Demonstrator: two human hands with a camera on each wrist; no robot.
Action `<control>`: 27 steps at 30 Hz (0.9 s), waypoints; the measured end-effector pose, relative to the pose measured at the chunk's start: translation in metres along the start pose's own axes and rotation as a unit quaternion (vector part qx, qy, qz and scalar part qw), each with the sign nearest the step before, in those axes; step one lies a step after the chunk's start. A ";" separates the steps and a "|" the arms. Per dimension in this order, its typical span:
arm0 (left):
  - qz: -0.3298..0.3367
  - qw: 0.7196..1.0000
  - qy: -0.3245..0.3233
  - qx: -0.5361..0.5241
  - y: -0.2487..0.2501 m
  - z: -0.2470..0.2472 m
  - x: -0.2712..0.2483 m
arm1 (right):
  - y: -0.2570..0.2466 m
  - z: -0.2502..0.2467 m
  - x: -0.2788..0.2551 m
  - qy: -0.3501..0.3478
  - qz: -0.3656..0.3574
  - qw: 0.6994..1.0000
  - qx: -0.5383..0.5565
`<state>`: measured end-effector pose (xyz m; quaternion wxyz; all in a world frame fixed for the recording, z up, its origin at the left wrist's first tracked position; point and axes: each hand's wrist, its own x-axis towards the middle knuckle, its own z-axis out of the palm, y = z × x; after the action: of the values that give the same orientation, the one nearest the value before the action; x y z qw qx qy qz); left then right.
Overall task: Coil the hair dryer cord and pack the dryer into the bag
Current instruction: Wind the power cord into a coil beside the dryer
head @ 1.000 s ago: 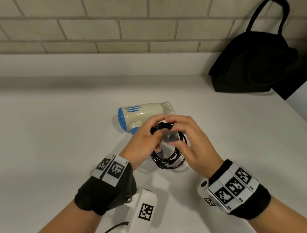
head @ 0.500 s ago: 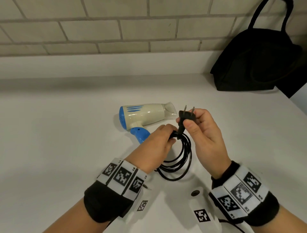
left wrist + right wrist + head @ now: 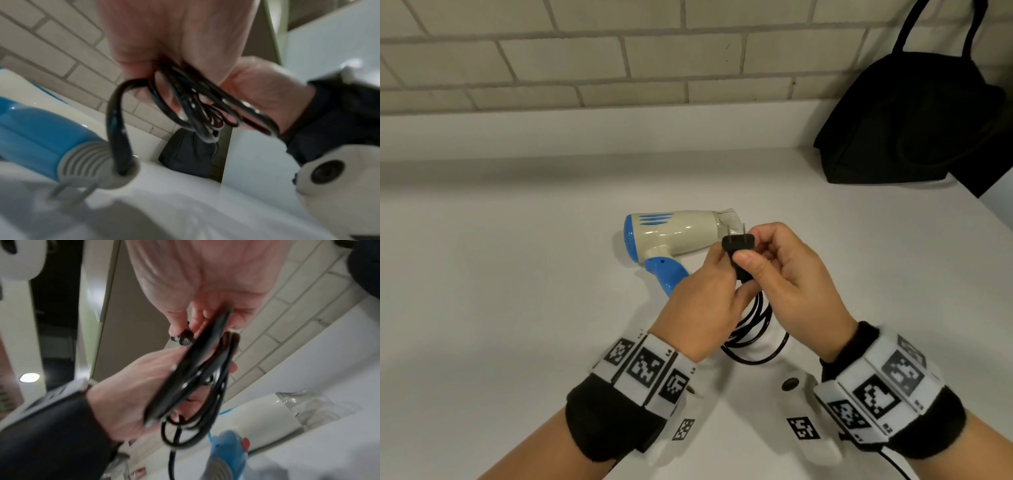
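Observation:
A cream hair dryer with a blue handle lies on its side on the white counter, nozzle to the right. Its black cord hangs in several loops between my hands. My left hand grips the top of the coil. My right hand pinches the black plug, prongs up, just above the coil and in front of the nozzle. In the right wrist view the cord is blurred. The black bag leans against the wall at the far right.
A pale brick wall with a white ledge runs along the back of the counter. The counter's right edge passes just beyond the bag. Bare counter lies to the left of the dryer.
My right hand pulled the plug out of the coil, lifted it, then carried it left toward the dryer's nozzle. My left hand kept hold of the loops.

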<state>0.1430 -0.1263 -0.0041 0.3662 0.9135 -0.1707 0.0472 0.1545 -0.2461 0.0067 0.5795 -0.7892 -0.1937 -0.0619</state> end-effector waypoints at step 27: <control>-0.019 0.990 0.020 -0.139 -0.009 0.012 -0.002 | 0.026 0.001 0.019 -0.076 0.326 0.924 0.186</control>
<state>0.1435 -0.1275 -0.0193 0.4937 0.8556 -0.1514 0.0342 0.1816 -0.2473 -0.0102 0.6877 -0.6889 0.0226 0.2279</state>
